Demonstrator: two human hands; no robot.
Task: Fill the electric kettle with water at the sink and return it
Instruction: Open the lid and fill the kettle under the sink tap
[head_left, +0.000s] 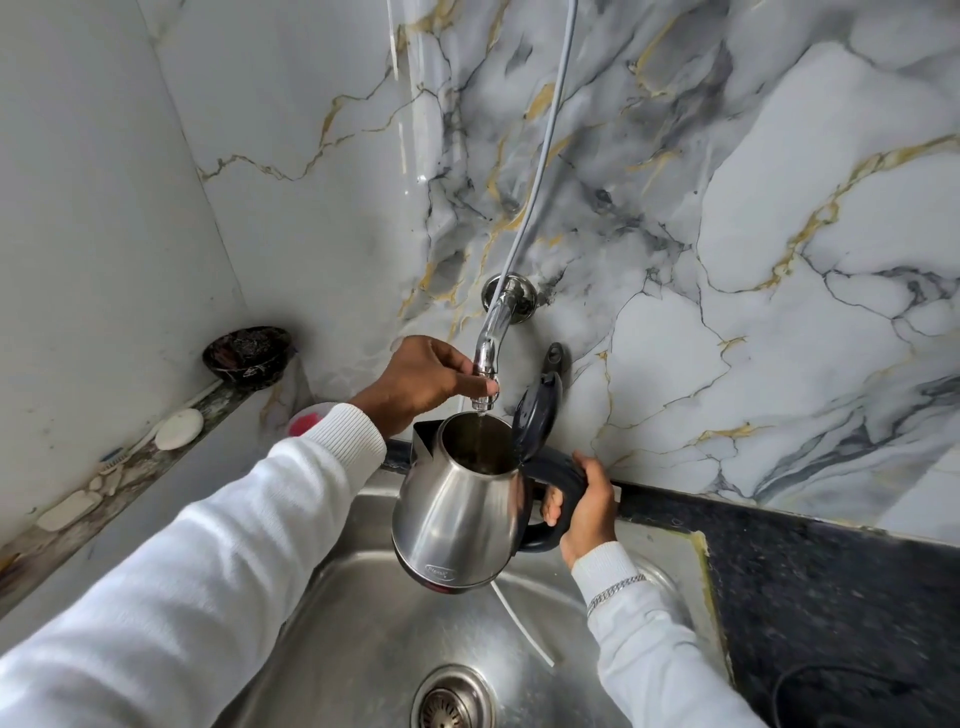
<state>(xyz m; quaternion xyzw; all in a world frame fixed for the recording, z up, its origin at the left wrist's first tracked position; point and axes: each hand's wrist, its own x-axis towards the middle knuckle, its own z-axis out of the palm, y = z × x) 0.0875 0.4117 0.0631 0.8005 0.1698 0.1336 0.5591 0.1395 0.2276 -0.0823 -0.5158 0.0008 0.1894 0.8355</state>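
Electric kettle (457, 512): steel body, black lid (537, 415) hinged open, held above the sink (363, 613) with its mouth directly under the tap (488, 353). Thin stream of water falling in. Right hand (584, 506): wrapped around the black handle. Left hand (423, 382): fingers pinched on the tap's nozzle. Dark bowl (247, 356): on the ledge, left corner.
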